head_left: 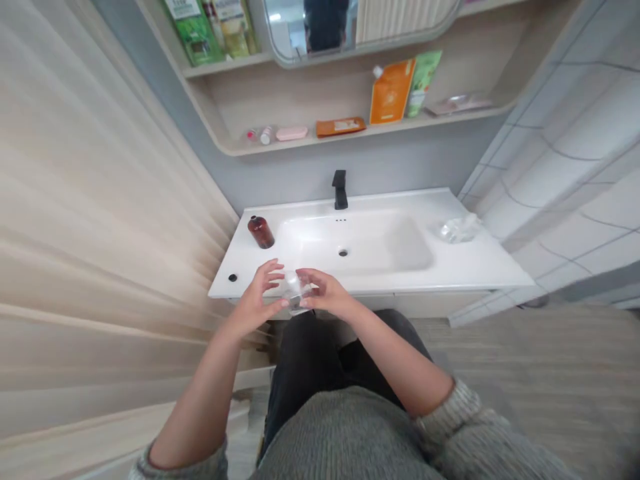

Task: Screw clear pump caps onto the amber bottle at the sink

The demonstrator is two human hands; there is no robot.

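Observation:
A small clear plastic piece with a whitish part (295,288) is held just off the front edge of the counter; blur hides its exact kind. My right hand (325,293) grips it from the right between thumb and fingers. From the other side, my left hand (257,300) steadies it, thumb against its lower edge and fingers curved and spread beside it. Left of the sink basin stands a brown bottle (261,232) with a dark neck. A small black round piece (233,277) lies on the counter near the left front corner.
The white sink (390,237) has a black faucet (340,190) behind it. Crumpled clear plastic (457,229) lies on the counter's right side. Above, a shelf (295,145) holds pouches, tubes and small items under a mirror (360,47). A pale curtain (100,233) hangs at left.

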